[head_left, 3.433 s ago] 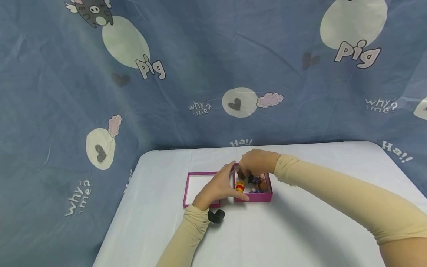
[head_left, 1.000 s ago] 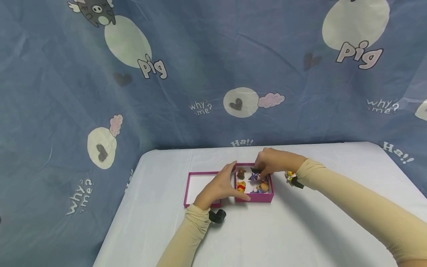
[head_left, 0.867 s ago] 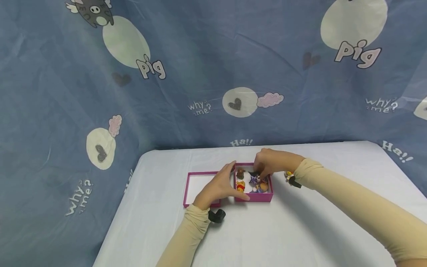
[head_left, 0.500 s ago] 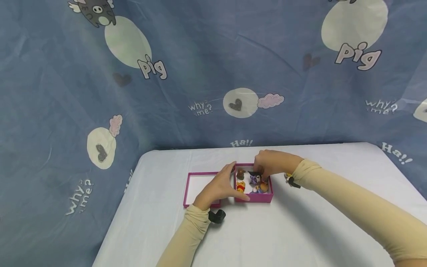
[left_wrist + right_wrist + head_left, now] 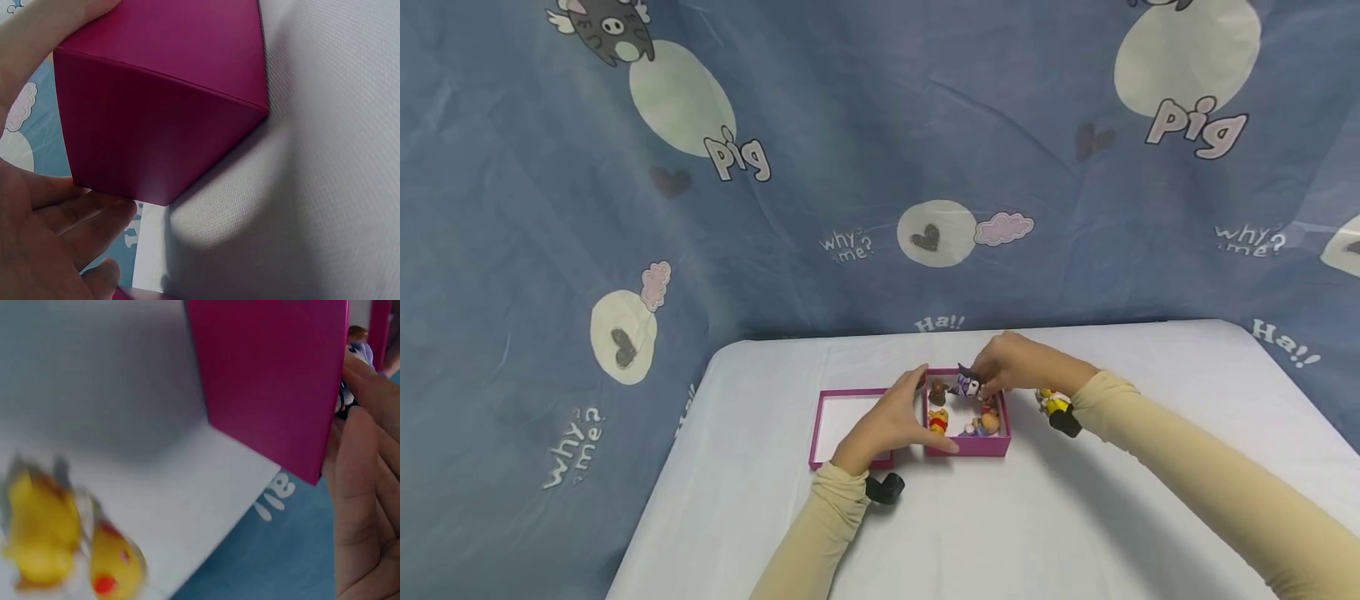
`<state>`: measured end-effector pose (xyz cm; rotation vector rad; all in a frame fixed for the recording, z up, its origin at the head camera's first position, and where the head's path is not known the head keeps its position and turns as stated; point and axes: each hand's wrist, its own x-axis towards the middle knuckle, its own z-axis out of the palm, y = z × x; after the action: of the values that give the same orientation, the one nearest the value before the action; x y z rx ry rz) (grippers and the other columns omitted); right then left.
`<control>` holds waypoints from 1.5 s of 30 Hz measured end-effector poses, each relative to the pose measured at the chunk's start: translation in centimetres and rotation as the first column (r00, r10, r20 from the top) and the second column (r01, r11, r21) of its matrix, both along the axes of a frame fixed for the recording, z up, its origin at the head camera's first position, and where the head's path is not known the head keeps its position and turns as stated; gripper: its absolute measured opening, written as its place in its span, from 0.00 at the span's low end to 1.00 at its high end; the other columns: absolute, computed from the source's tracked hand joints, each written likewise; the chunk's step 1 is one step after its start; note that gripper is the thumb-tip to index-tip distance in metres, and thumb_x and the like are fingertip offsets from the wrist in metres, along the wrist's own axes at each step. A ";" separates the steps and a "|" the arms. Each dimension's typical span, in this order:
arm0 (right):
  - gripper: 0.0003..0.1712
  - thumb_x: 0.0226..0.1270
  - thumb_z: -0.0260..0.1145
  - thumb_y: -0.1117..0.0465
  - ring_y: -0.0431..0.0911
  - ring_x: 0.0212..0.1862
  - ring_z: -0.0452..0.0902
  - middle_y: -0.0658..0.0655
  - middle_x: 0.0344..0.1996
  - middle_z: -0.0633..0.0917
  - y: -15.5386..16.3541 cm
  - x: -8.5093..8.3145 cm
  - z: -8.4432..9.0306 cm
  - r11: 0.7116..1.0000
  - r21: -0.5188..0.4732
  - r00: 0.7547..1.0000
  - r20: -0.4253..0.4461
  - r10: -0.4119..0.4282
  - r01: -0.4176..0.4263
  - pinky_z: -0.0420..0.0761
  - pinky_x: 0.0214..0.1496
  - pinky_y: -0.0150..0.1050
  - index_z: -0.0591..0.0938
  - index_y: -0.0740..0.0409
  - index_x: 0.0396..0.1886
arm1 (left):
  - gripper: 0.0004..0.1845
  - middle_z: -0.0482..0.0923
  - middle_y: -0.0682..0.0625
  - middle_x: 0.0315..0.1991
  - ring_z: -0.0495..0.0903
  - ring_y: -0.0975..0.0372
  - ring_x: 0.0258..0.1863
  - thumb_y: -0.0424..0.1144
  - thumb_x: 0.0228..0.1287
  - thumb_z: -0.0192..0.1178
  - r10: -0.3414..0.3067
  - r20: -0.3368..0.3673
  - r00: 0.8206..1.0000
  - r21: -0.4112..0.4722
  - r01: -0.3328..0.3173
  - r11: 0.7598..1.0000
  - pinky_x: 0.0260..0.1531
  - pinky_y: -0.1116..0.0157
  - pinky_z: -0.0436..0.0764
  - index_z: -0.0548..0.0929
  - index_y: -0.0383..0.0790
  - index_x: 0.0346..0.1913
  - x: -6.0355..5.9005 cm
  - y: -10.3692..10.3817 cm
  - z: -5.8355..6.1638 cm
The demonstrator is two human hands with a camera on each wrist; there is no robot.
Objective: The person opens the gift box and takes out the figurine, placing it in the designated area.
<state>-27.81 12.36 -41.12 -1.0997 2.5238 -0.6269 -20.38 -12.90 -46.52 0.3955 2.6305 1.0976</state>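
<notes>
A magenta box point(image 5: 967, 447) with a white inside stands on the table. My left hand point(image 5: 887, 421) holds it from the left, thumb at the front wall and fingers at the back; the left wrist view shows the fingers point(image 5: 103, 231) against the box wall. With my right hand point(image 5: 1026, 365) I pinch a purple-and-black figurine point(image 5: 966, 385) over the back right of the box; the box wall partly hides it in the right wrist view. Inside the box are a brown figurine point(image 5: 937, 392), a yellow bear figurine with a red top point(image 5: 937, 422) and other small figurines point(image 5: 989, 423).
A magenta-rimmed white lid point(image 5: 850, 427) lies left of the box, partly under my left hand. Yellow figurines point(image 5: 44, 531) lie on the white table right of the box, beneath my right wrist. A patterned blue cloth point(image 5: 820, 283) hangs behind the table.
My right hand has moved from the box's back left to its right side. The purple-and-black figurine has shifted toward the back in its grip. The left hand stays on the box.
</notes>
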 end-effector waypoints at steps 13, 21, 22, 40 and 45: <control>0.23 0.61 0.79 0.59 0.48 0.40 0.91 0.61 0.44 0.92 1.8 1.6 -1.8 0.886 -0.277 0.904 0.327 -0.277 0.372 0.90 0.37 0.39 0.88 0.65 0.54 | 0.74 0.55 0.46 0.83 0.59 0.50 0.81 0.64 0.34 0.85 0.007 0.009 1.000 -0.018 -0.006 1.000 0.78 0.46 0.65 0.51 0.49 0.84 0.0 0.1 0.0; 0.30 0.61 0.79 0.50 0.50 0.45 0.89 0.60 0.50 0.91 3.1 2.2 -1.9 0.790 -0.288 0.816 0.406 -0.411 0.541 0.90 0.45 0.44 0.87 0.62 0.58 | 0.73 0.55 0.45 0.83 0.58 0.50 0.81 0.63 0.35 0.85 0.001 -0.006 1.000 -0.027 -0.001 1.000 0.78 0.45 0.64 0.51 0.49 0.84 -0.2 0.2 0.3; 0.31 0.61 0.79 0.49 0.51 0.45 0.89 0.60 0.50 0.91 3.3 2.3 -1.8 0.777 -0.284 0.801 0.420 -0.427 0.562 0.90 0.46 0.45 0.86 0.62 0.59 | 0.73 0.55 0.46 0.83 0.58 0.50 0.81 0.63 0.35 0.85 0.001 -0.005 1.000 -0.029 -0.001 1.000 0.78 0.46 0.65 0.51 0.49 0.84 -0.2 0.2 0.2; 0.35 0.66 0.76 0.51 0.31 0.44 0.87 0.45 0.45 0.92 8.7 4.0 -1.4 0.631 -0.342 0.699 0.521 -0.489 0.697 0.89 0.51 0.37 0.80 0.70 0.65 | 0.74 0.54 0.44 0.83 0.58 0.48 0.81 0.63 0.35 0.85 -0.008 -0.012 1.000 -0.012 0.008 1.000 0.78 0.44 0.64 0.51 0.48 0.84 -0.2 0.1 0.1; 0.36 0.67 0.75 0.51 0.29 0.44 0.86 0.40 0.42 0.92 10.3 4.5 -1.7 0.622 -0.331 0.687 0.521 -0.507 0.710 0.88 0.49 0.35 0.79 0.70 0.65 | 0.74 0.54 0.44 0.83 0.57 0.48 0.82 0.63 0.35 0.85 -0.012 -0.013 1.000 -0.013 0.012 1.000 0.78 0.45 0.64 0.51 0.48 0.84 -0.1 0.2 -0.1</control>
<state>-23.32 22.62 -42.86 -0.0953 2.3830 -1.6093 -20.50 -12.68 -46.57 0.4168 2.6417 1.0775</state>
